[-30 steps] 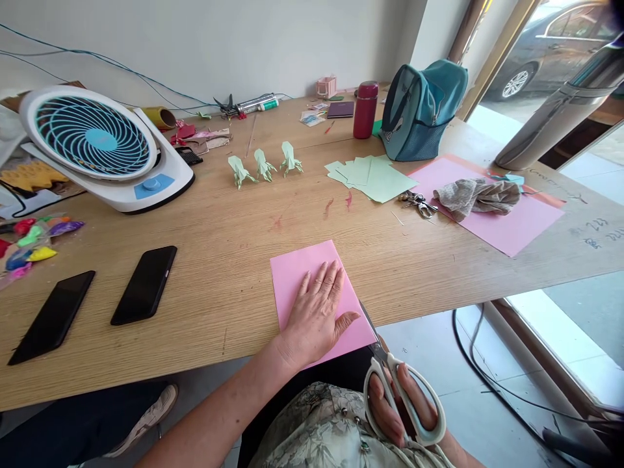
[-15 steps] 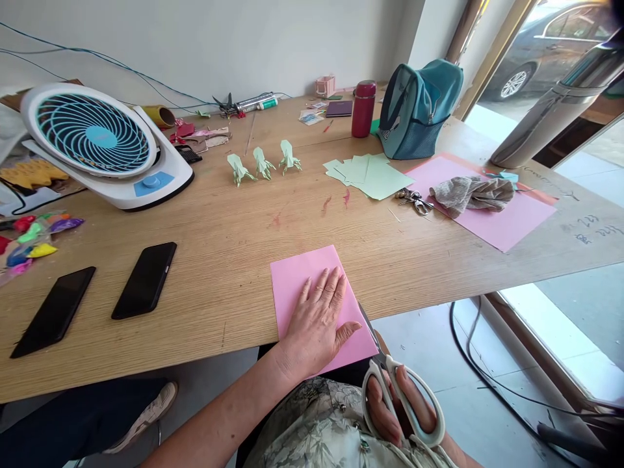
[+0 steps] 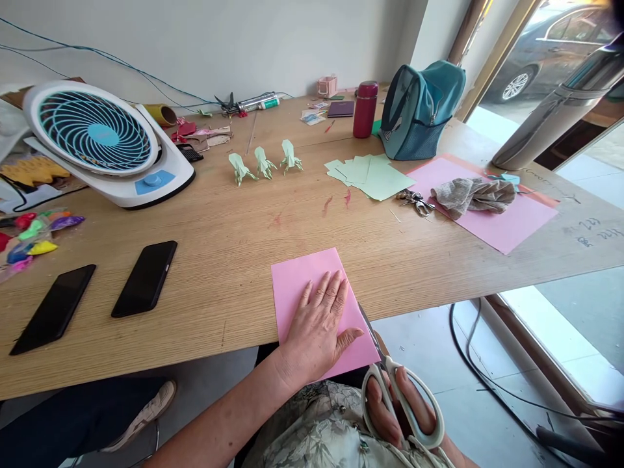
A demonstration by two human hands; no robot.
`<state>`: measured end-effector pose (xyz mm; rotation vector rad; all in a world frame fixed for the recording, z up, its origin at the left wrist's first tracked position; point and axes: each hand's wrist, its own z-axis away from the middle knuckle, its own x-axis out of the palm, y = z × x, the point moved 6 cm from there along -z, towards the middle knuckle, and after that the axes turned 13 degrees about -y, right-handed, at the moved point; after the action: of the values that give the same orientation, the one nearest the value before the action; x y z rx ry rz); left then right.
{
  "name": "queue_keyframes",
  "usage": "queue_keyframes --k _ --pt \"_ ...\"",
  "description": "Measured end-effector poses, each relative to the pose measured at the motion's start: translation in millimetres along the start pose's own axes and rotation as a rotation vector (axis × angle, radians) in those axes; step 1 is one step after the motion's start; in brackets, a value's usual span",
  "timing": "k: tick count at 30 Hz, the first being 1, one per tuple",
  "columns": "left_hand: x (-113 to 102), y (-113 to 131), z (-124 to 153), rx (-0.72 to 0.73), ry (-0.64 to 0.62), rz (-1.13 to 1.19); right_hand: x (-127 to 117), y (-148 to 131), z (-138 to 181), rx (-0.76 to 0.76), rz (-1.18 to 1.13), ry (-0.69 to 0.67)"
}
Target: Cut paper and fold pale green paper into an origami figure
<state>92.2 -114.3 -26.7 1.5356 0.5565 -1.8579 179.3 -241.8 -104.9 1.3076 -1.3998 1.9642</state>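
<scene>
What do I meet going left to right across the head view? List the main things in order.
Black phone, second black phone, left hand, white-handled scissors, grey cloth, steel flask.

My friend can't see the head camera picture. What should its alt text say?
A left hand lies flat on pink paper overhanging a wooden table, while the right hand holds white-handled scissors at the paper's right side. Farther back are three pale green paper figures, a fan and a teal bag.
</scene>
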Motion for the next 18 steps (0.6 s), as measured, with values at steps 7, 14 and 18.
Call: queue_keyframes --k 7,14,18 --pt "-1 0 -1 -0.015 -0.033 0.005 -1 -1 -8 0.017 0.005 0.022" --pt "-3 9 8 0.013 -0.06 0.024 2 2 0 -0.044 -0.01 -0.061" --pt "-13 6 8 0.038 -0.037 0.107 4 1 6 -0.025 0.015 0.017"
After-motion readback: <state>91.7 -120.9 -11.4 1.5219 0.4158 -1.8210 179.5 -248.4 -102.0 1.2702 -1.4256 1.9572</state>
